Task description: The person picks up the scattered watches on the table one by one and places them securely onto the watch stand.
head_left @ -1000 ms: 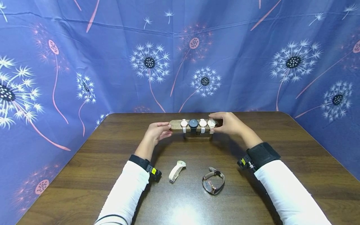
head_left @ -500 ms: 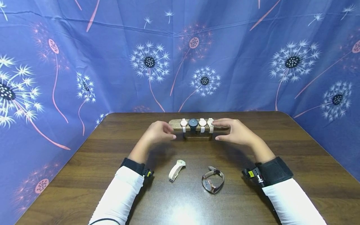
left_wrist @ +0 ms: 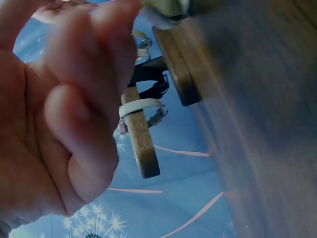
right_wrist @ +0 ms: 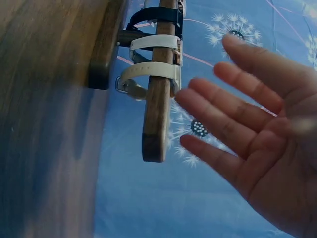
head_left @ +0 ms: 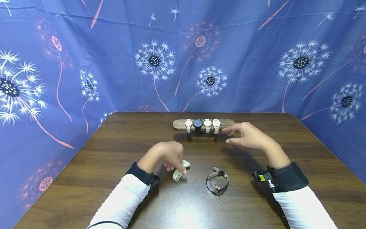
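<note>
My left hand point(head_left: 168, 154) reaches down over a cream wristwatch point(head_left: 185, 163) on the table, its thumb and curled fingers pinching the strap. In the left wrist view, that wristwatch point(left_wrist: 168, 7) shows only partly at the top, beside blurred fingertips. A wooden watch stand point(head_left: 179, 125) carries a row of several watches, among them a black watch point(head_left: 198, 123); a cream-strapped watch point(head_left: 216, 123) is rightmost. My right hand point(head_left: 251, 136) hovers just right of the stand, fingers spread and holding nothing. The right wrist view shows this hand point(right_wrist: 267, 134) apart from the stand point(right_wrist: 156, 129).
A brown-strapped wristwatch point(head_left: 217, 181) lies on its side, buckled into a loop, on the wooden table point(head_left: 128, 133) in front of the stand. Behind the table hangs a blue cloth point(head_left: 246, 38) with dandelion prints.
My left hand has left the stand's left end and come down to the loose cream watch. My right hand has let go of the rightmost watch on the stand and drawn back right.
</note>
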Demonstrator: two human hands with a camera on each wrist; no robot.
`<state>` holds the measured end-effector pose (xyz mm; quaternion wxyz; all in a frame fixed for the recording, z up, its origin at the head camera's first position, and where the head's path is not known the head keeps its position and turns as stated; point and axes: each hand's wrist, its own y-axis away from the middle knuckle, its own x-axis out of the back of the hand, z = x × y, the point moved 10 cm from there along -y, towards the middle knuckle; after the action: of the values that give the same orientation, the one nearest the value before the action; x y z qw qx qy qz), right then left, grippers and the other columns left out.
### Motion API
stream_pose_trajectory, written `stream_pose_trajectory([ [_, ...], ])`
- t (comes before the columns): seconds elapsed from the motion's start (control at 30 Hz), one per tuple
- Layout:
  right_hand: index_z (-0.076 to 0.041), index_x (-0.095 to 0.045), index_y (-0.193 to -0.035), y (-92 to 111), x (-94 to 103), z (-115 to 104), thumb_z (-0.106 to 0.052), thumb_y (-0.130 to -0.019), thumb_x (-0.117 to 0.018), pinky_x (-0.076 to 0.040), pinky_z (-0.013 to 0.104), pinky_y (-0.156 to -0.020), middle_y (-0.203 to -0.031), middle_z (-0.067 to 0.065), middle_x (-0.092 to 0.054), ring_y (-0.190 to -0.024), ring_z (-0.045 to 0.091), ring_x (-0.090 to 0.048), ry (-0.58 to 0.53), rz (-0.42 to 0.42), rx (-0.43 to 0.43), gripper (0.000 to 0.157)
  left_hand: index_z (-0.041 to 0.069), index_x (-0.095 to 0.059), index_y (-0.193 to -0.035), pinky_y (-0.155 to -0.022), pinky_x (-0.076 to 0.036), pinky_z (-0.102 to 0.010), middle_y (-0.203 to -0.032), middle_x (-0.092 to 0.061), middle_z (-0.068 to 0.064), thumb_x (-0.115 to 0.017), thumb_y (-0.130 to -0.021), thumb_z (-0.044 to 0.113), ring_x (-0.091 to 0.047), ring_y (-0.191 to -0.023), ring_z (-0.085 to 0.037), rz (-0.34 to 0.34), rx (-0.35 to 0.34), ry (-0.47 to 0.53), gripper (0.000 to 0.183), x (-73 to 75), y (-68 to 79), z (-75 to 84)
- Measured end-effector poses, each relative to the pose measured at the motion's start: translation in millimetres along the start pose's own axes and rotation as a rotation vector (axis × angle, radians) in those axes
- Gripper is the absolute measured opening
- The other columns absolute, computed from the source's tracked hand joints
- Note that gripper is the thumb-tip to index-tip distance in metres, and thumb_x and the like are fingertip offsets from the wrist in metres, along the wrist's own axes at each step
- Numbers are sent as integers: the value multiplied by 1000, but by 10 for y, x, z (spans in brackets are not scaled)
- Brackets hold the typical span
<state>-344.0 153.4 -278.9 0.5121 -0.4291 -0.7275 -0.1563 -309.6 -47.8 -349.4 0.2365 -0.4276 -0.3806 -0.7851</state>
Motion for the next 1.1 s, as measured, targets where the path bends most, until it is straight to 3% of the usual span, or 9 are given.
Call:
stream_pose_trajectory([
  [0.07, -1, -68, -118, -6, -7, -29, -18, -85, -77, -54, 38, -65, -103, 9, -72, -69, 15, -64, 18, -12, 10, 38, 6, -63, -58, -57, -59, -43, -48, -61, -3, -82, -78, 39, -63, -45, -19, -2, 27, -1, 42, -17, -3, -15],
  [0.13, 0, -69, -115, -13, -24, -59, -17, -85, -76, -56, 42, -75, -103, 9, -72, -85, 20, -68, 35, -23, 29, 36, 7, -62, -57, -56, -59, -42, -48, -61, -3, -82, -79, 32, -61, -42, -16, -2, 40, 1, 39, -29, -5, -19],
  [0.2, 1, -69, -114, -17, -44, -78, -16, -85, -76, -56, 45, -79, -104, 11, -72, -89, 25, -69, 29, -35, 42, 34, 7, -61, -57, -55, -59, -41, -48, -61, -3, -81, -80, 23, -60, -41, -14, -3, 42, 5, 34, -38, -7, -19],
  [0.4, 2, -68, -114, -12, -89, -89, -17, -87, -75, -56, 47, -81, -106, 13, -71, -91, 27, -69, 8, -67, 38, 34, 9, -62, -56, -52, -58, -36, -48, -62, -2, -76, -80, 9, -59, -41, -12, 22, 9, 16, 28, 7, -12, -16],
  [0.73, 1, -70, -112, -20, -117, -110, -17, -86, -76, -57, 43, -78, -102, 12, -72, -87, 22, -69, 13, -59, 51, 32, 14, -64, -57, -47, -53, -27, -46, -60, 4, -74, -81, 13, -61, -43, -14, 128, -123, -31, 26, 210, 39, 37],
  [0.93, -1, -70, -112, -34, -133, -203, -18, -86, -75, -54, 46, -85, -109, 13, -69, -99, 29, -66, 45, -26, 93, 32, 15, -64, -61, -47, -46, -20, -47, -59, 6, -73, -81, 13, -63, -46, -17, 241, -223, -6, 23, 356, 82, 89],
  [1.1, 0, -67, -117, -36, -106, -365, -15, -85, -76, -53, 45, -89, -123, 20, -62, -113, 37, -58, 24, 41, 151, 36, 15, -65, -66, -48, -44, -18, -54, -60, 11, -78, -79, 15, -56, -49, -3, 423, -302, 37, 18, 549, 123, 157],
])
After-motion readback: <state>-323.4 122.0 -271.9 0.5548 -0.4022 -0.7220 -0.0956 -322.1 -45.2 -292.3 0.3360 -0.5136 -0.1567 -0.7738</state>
